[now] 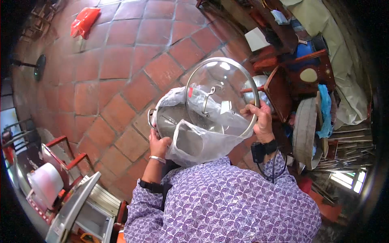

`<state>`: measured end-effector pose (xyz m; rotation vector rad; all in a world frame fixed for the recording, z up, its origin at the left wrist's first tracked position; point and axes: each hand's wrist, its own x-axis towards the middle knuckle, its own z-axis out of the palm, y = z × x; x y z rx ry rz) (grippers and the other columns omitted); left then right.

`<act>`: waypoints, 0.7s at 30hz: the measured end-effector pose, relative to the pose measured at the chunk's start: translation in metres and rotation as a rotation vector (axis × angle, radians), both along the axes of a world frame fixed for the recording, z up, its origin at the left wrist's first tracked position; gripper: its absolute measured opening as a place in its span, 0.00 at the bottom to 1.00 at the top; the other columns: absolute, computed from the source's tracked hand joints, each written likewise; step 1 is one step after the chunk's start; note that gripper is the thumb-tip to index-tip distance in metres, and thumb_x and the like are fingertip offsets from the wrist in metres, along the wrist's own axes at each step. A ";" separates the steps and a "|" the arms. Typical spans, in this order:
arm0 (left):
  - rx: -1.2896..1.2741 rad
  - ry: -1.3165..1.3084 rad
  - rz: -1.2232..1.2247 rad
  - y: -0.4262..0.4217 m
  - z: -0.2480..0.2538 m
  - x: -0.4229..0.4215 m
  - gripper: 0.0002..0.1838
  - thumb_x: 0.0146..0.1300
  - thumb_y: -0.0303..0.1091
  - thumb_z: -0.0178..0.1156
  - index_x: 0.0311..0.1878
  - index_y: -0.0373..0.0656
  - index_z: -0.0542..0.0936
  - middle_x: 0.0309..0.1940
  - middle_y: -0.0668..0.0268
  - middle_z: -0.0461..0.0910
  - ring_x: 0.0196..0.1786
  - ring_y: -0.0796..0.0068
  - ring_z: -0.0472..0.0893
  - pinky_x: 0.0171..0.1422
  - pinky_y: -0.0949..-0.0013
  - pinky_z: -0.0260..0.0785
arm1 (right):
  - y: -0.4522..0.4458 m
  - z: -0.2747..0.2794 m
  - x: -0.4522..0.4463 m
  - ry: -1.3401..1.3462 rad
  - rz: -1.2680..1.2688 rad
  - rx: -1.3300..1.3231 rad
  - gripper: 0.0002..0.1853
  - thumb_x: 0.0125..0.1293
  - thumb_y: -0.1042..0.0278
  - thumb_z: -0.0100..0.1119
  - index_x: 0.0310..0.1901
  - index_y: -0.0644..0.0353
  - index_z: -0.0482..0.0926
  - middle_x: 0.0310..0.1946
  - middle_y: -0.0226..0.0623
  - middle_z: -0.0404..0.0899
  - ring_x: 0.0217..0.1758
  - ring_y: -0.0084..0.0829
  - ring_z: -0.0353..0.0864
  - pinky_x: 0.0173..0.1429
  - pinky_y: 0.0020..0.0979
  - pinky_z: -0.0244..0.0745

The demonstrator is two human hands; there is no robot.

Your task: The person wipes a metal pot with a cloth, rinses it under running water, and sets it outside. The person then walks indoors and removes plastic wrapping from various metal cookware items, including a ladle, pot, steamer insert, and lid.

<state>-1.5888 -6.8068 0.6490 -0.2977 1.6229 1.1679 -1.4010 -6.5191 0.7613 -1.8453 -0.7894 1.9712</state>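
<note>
A wide metal pot [168, 115] sits partly inside a thin white plastic bag [214, 145] in front of my body. My left hand [159, 145] is closed at the pot's left side, by its loop handle [150, 118], gripping the pot and bag edge. In my right hand [260, 117] is a round glass lid [227, 77] with a metal rim, pinched at its right edge. The lid is tilted up over the pot's right part, its metal handle facing me. Part of the pot's inside shows through the bag's opening.
Red tiles [121, 101] cover the floor, with a red plastic bag [85, 22] lying far left. Wooden furniture [283, 89] and a round woven-looking drum shape [304, 131] crowd the right. A white bucket [46, 182] rests on a chair at lower left.
</note>
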 end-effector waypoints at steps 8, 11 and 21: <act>-0.143 -0.080 -0.001 0.053 -0.007 -0.053 0.40 0.35 0.19 0.55 0.60 0.43 0.62 0.41 0.62 0.75 0.38 0.72 0.77 0.35 0.72 0.71 | 0.009 0.006 -0.055 -0.112 0.223 0.060 0.09 0.55 0.74 0.54 0.38 0.65 0.71 0.27 0.37 0.78 0.29 0.24 0.75 0.39 0.22 0.69; -0.130 -0.050 -0.003 0.100 -0.010 -0.073 0.40 0.34 0.18 0.54 0.60 0.44 0.63 0.42 0.63 0.75 0.39 0.72 0.77 0.36 0.71 0.71 | 0.032 0.009 -0.084 -0.158 0.528 0.110 0.07 0.55 0.73 0.57 0.36 0.62 0.73 0.26 0.27 0.75 0.29 0.18 0.73 0.36 0.22 0.67; -0.181 -0.151 0.202 0.067 -0.021 -0.052 0.31 0.44 0.20 0.51 0.57 0.41 0.63 0.44 0.65 0.73 0.43 0.74 0.75 0.43 0.73 0.70 | -0.032 -0.041 -0.111 0.147 1.280 0.758 0.10 0.41 0.80 0.50 0.30 0.64 0.72 0.18 0.37 0.69 0.27 0.37 0.73 0.30 0.34 0.68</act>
